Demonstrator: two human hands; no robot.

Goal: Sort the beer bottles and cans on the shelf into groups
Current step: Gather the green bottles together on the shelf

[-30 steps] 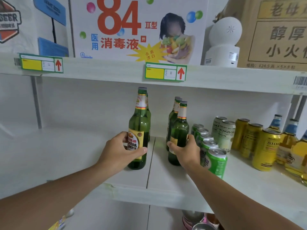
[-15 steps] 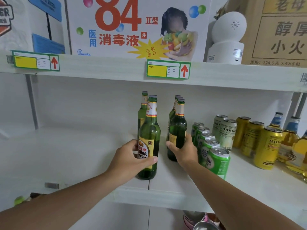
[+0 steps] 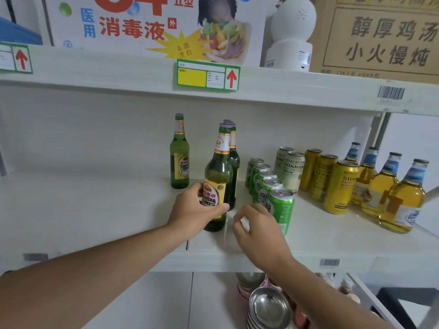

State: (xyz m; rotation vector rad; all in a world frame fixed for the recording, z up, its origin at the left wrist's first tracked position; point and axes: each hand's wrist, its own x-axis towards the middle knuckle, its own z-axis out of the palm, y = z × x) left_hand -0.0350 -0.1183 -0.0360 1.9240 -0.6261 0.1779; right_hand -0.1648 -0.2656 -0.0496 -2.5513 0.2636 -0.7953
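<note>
My left hand [image 3: 197, 211] grips the upright green glass beer bottle [image 3: 217, 186] on the white shelf [image 3: 95, 210]; my right hand [image 3: 257, 230] hovers empty, fingers loosely curled

The lower label of the front green bottle [image 3: 218, 176] is partly covered by the left hand [image 3: 194, 210], and its far side cannot be seen. Behind it, further green bottles [image 3: 234, 160] are hidden almost wholly — their number cannot be told. The green cans [image 3: 268, 188] overlap in a row, so only rims are shown of the rear ones. The print on the price tag [image 3: 207, 76] is too small to be read (the leftmost tag is cut by the edge). The disinfectant box [image 3: 152, 22] is cropped at the top.
</note>
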